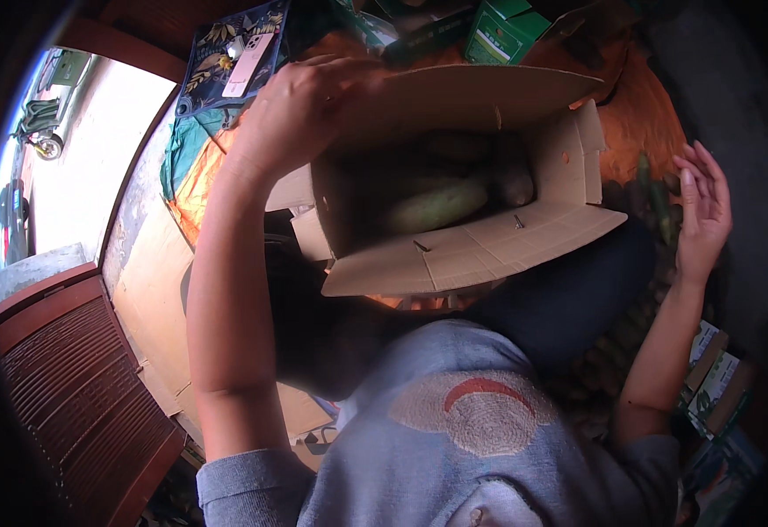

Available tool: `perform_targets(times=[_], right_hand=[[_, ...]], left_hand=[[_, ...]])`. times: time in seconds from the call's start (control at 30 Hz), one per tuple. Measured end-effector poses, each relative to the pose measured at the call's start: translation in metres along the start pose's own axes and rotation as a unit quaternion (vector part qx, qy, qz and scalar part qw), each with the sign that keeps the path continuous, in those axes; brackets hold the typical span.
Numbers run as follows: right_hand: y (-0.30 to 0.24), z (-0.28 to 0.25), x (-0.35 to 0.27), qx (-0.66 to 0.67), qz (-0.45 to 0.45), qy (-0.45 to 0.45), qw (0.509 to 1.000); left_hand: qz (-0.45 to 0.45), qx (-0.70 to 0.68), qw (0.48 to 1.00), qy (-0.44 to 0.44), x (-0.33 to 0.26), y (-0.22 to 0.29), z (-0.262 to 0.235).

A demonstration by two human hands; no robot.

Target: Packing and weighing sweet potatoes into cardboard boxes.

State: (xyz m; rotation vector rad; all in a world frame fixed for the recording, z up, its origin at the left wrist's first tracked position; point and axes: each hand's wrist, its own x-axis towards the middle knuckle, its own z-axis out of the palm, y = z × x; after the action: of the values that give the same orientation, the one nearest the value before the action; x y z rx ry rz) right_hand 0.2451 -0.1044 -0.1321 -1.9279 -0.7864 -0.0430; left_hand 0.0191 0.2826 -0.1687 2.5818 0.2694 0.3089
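An open cardboard box (480, 263) stands in front of me with its flaps spread. In its shadowed inside lie a long pale green gourd-like vegetable (436, 206) and a duller one (514, 183); others behind them are too dark to tell. My left hand (313, 101) is over the far left corner, at the raised far flap (454, 97); its fingers are blurred and dark, so their grip cannot be made out. Off to the right of the box, my right hand (705, 202) is open and empty, fingers stretched upward, beside a long green vegetable (656, 202) in shadow.
A pink phone (248, 66) rests on a dark patterned cloth item (204, 75) at the back left. Behind the box is a green carton (505, 33). Orange sheeting (643, 114) spreads underneath. Green-and-white cartons (716, 382) are at lower right, a slatted wooden door (85, 386) at left.
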Motion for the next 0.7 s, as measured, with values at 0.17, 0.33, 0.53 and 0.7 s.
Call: perform_targets(times=[0.17, 0.33, 0.53, 0.7], right_hand=[[0.091, -0.08, -0.052, 0.062, 0.134, 0.172, 0.974], [0.108, -0.081, -0.079, 0.052, 0.155, 0.233, 0.958], [0.102, -0.045, -0.074, 0.038, 0.164, 0.208, 0.963], [0.11, -0.044, -0.074, 0.029, 0.174, 0.174, 0.969]], left_hand=[[-0.086, -0.048, 0.993, 0.059, -0.002, -0.002, -0.002], [-0.05, 0.027, 0.993, 0.1, -0.003, -0.014, -0.003], [-0.085, 0.02, 0.992, 0.096, -0.001, -0.016, 0.005], [-0.061, 0.035, 0.994, 0.087, 0.002, -0.013, 0.006]])
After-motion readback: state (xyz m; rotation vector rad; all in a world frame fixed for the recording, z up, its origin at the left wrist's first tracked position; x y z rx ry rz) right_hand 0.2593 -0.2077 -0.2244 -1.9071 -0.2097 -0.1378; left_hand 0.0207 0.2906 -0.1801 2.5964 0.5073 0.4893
